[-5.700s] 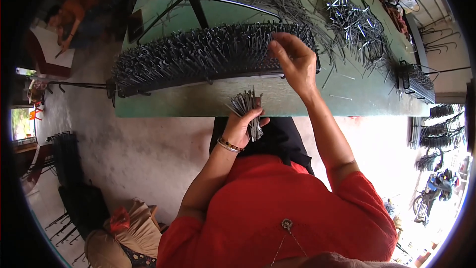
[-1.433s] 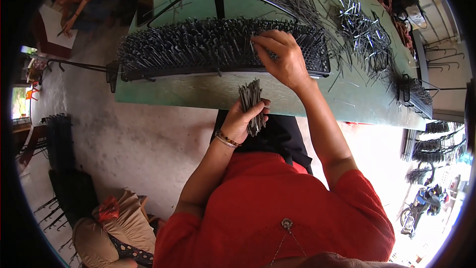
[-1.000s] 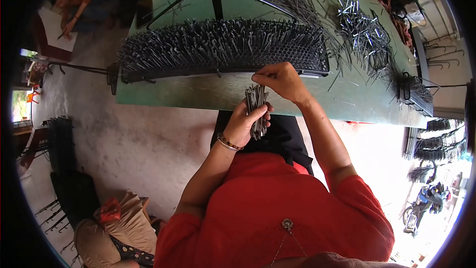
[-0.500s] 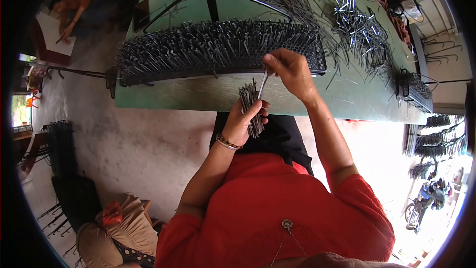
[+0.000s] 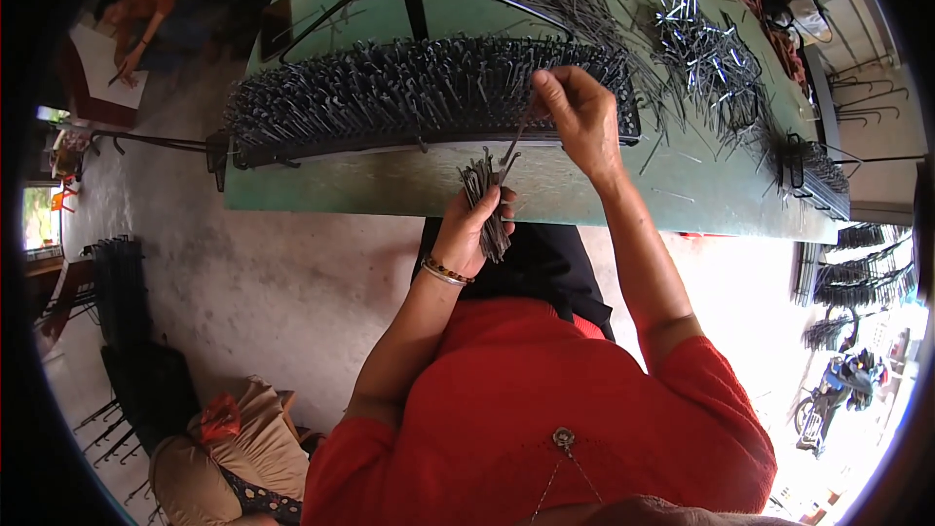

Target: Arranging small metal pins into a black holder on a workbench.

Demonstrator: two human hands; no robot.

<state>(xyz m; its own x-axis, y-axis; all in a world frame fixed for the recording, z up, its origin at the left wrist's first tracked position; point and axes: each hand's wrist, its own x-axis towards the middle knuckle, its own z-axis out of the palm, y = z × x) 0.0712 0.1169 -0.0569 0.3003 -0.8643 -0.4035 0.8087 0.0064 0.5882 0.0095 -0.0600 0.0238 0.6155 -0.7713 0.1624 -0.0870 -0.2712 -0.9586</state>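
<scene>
Wrapped in the fingers of my left hand (image 5: 466,229) is a bundle of thin dark metal rods (image 5: 476,179), held near the table's front edge. My right hand (image 5: 590,125) is closed in a pinch on a single thin metal rod (image 5: 518,136), which slants down toward the top of the bundle. Just beyond both hands is a long black rack (image 5: 360,144), packed with several rows of upright hooked metal rods (image 5: 380,88). The right fingertips are in front of the rack's right part. The far end of the pinched rod is hard to make out.
The green table (image 5: 341,180) carries a loose pile of shiny rods (image 5: 711,58) at right and scattered rods behind the rack. Black frame bars (image 5: 409,0) rise over the rack. A smaller rack (image 5: 818,175) stands at the right corner. Another person (image 5: 161,0) is at far left.
My right hand has shifted slightly up and to the right, still pinching a rod. The left hand with the bundle has moved a little to the left.
</scene>
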